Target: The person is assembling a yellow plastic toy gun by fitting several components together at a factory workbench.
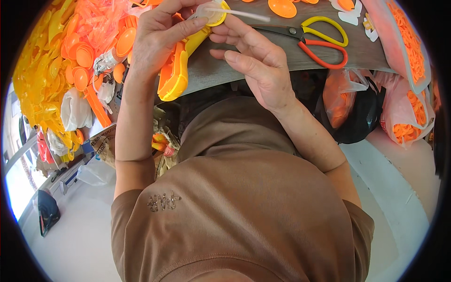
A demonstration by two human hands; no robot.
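Observation:
At the top of the view, my left hand (164, 28) pinches a small clear round piece with a yellow rim (217, 18) between thumb and fingers. A thin whitish stick (244, 14) extends from that piece toward the right. My right hand (263, 61) is just right of it, thumb and fingers apart, fingertips close to the yellow rim; whether they touch it I cannot tell. Below my left hand a yellow and orange hollow plastic part (174, 77) lies at the table's near edge. Scissors (312, 40) with one yellow and one red handle lie open beyond my right hand.
Yellow plastic pieces (33, 80) and orange spoon-like pieces (84, 55) are heaped at the left. Orange round pieces (282, 7) lie on the grey table (371, 51). Bags of orange parts (406, 117) are at the right, with a black bag (352, 117) hanging beside them.

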